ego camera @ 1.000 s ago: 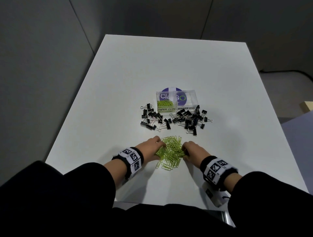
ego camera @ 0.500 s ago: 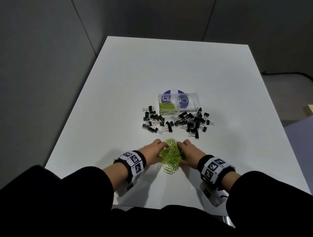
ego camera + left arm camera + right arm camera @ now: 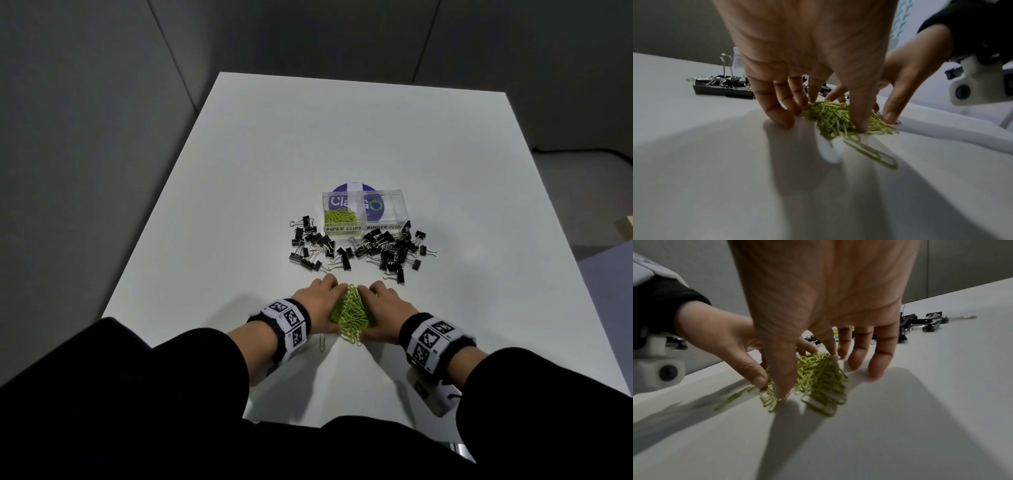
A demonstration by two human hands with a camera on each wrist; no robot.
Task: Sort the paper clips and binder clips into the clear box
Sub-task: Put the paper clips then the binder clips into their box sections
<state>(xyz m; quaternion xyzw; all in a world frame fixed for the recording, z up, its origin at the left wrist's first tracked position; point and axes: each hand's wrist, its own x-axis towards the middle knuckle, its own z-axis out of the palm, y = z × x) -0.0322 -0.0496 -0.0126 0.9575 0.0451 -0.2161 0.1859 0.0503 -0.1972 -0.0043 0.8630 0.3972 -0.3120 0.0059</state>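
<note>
A heap of green paper clips (image 3: 351,313) (image 3: 830,116) (image 3: 818,378) lies near the table's front edge. My left hand (image 3: 322,299) (image 3: 812,48) presses against its left side and my right hand (image 3: 382,301) (image 3: 828,288) against its right side, fingers fairly straight with tips on the table. One stray paper clip (image 3: 322,342) (image 3: 871,152) lies just outside the heap. The clear box (image 3: 397,205) stands farther back; its left compartment holds some green paper clips (image 3: 340,216), its right one looks empty. Black binder clips (image 3: 387,248) are scattered in front of the box.
The white table (image 3: 342,137) has bare surface behind the box and to both sides. More binder clips (image 3: 308,245) (image 3: 721,87) lie left of the box. Grey partition walls stand to the left and behind. Each wrist carries a camera band.
Both hands have slid toward each other, squeezing the spread paper clips into a narrow heap. One clip stayed behind near my left wrist.
</note>
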